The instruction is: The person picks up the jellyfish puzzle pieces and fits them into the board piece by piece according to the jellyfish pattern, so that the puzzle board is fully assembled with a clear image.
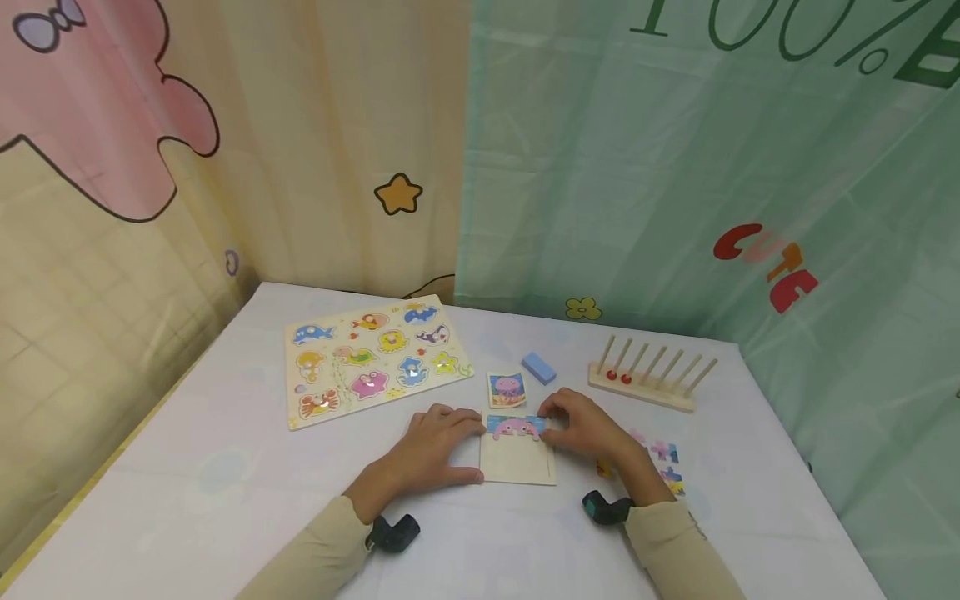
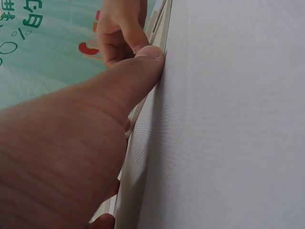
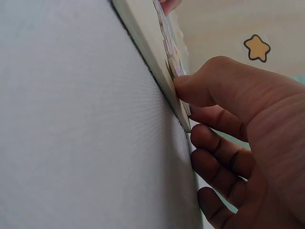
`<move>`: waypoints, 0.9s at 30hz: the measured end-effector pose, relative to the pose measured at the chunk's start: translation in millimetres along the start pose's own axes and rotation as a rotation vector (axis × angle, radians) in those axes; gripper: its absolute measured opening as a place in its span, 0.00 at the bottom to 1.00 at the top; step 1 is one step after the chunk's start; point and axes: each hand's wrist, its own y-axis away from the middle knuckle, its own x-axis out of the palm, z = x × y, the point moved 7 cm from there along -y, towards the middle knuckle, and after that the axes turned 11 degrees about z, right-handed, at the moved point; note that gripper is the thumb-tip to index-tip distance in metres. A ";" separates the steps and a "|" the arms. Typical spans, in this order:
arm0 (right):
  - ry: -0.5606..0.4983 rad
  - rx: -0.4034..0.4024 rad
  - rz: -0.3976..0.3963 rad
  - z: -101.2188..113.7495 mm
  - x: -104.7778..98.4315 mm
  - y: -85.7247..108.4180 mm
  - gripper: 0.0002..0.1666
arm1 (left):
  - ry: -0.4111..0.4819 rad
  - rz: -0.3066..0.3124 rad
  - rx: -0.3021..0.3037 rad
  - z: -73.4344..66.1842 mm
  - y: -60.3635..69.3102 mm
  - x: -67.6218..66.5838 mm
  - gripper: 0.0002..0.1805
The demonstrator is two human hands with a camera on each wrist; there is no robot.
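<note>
The wooden board (image 1: 517,462) is laid flat on the table (image 1: 487,542), between the two hands. Its top part is covered by picture pieces (image 1: 515,427) that show a pink face on blue, so the top row seems done or almost done. Below that row only bare wood is seen, so the bigger part looks left to fill. More loose pieces (image 1: 664,452) are seen by the right arm, and some are partly hidden by it, so they cannot be counted.

The left edge of the board is touched by the left hand (image 1: 441,446), with its thumb and fingers spread wide apart. The right end of the row seems to be pinched by the thumb and first finger of the right hand (image 1: 585,429); whether the board is gripped too cannot be told. A small picture card (image 1: 507,389) is placed just past the board.
</note>
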 end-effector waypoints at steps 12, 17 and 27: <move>-0.017 -0.110 -0.003 5.2 0.1 3.0 0.10 | 0.004 0.001 -0.003 2.0 -1.0 2.2 0.36; -0.004 -0.070 -0.012 3.4 0.2 1.4 0.09 | 0.000 -0.003 0.003 1.9 -1.6 1.3 0.36; 0.084 0.026 -0.034 14.8 -0.1 1.8 0.10 | -0.002 0.003 -0.001 2.0 -1.3 1.3 0.37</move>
